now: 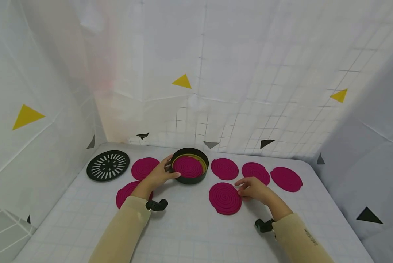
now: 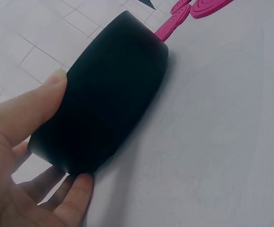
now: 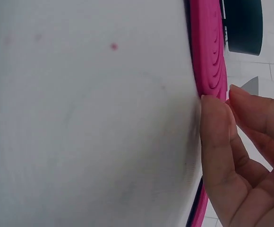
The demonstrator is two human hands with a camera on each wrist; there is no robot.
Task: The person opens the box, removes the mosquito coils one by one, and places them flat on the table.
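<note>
A round black holder (image 1: 190,180) stands on the table, with an olive-yellow lining (image 1: 203,165) and a magenta spiral-grooved coaster (image 1: 187,167) inside it. My left hand (image 1: 158,174) grips its left side, thumb toward the near wall and fingers round behind; in the left wrist view the dark wall (image 2: 108,94) is between thumb and fingers. Farther right, my right hand (image 1: 253,190) is at the right edge of another magenta coaster (image 1: 225,198) lying on the table. The right wrist view shows thumb and forefinger pinching that coaster's rim (image 3: 208,56).
More magenta coasters lie about: one (image 1: 224,168) right of the holder, two (image 1: 256,172) (image 1: 286,179) farther right, and two (image 1: 145,168) (image 1: 125,195) on the left, the nearer partly under my left forearm. A black slotted disc (image 1: 108,166) lies far left. White sheeting (image 1: 232,120) encloses the table.
</note>
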